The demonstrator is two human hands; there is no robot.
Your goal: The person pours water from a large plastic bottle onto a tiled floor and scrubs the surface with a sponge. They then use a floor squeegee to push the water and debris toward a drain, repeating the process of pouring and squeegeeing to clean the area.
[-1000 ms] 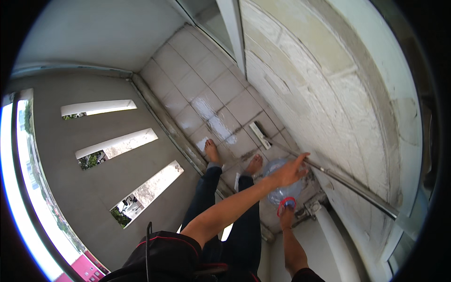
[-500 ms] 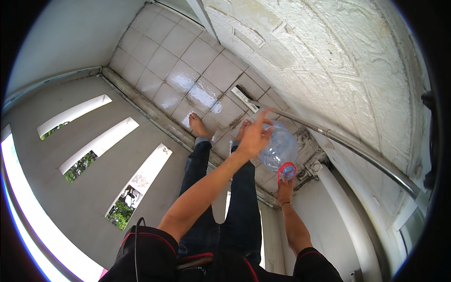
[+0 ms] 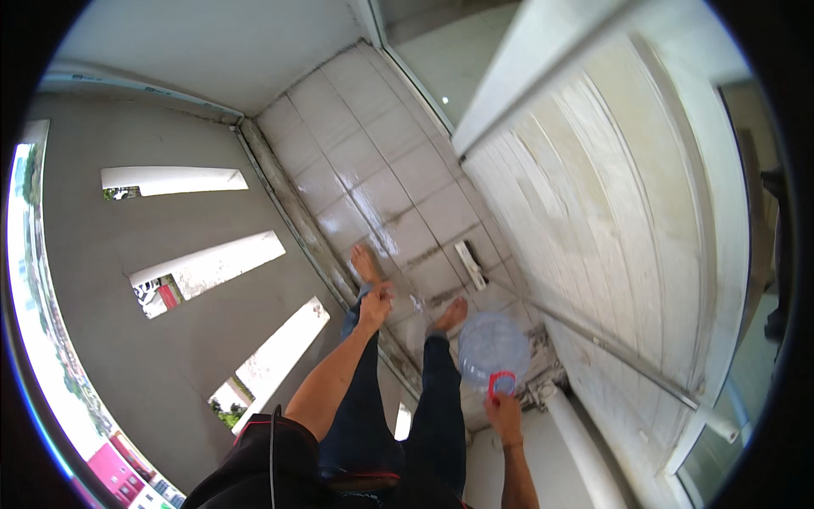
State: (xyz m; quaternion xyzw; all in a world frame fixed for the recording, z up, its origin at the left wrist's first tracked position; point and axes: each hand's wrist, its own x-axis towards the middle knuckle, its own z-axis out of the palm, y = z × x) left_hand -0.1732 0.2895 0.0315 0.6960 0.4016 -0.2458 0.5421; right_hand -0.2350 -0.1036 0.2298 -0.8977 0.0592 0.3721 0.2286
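Note:
My right hand (image 3: 504,416) is closed round the red handle (image 3: 501,382) at the neck of a large clear plastic water bottle (image 3: 492,341). The bottle's round body hangs over the tiles, to the right of my right foot, with its neck toward me. My left hand (image 3: 376,307) is over my left leg, just below my left foot, away from the bottle. Its fingers are loosely bent and apart, and I see nothing in them.
A long-handled scrub brush (image 3: 471,265) lies on the wet tiled floor (image 3: 381,195), its metal pole (image 3: 615,348) leaning along the pale wall (image 3: 585,170). A white pipe (image 3: 585,450) runs beside my right arm. To my left is a grey wall (image 3: 195,220) with slots.
My left hand has moved from beside the bottle left to above my leg. My right hand still holds the bottle, now lower in view. The view has turned, and my feet stand farther apart.

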